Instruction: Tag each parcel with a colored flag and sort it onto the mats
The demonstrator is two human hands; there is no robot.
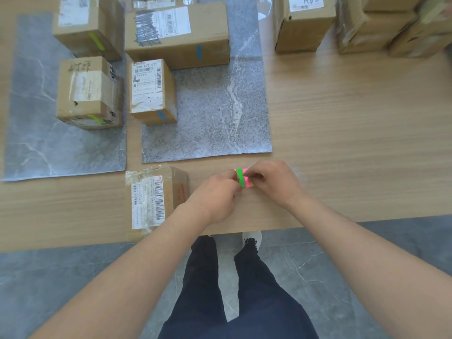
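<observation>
Both bare forearms reach forward and angle inward until the hands meet. The left hand (215,195), knuckles up, and the right hand (275,182) curl their fingers together, each pinching the small pad of green and pink sticky flags (244,179) held between them.

Parcels (90,91) on two side-by-side mats (220,113), one parcel (151,199) before them on table (342,118)

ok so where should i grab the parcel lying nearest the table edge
Probably across its two long side walls, coming down from above: the cardboard parcel lies flat, label up, and is narrow enough across for a hand to span.
</observation>
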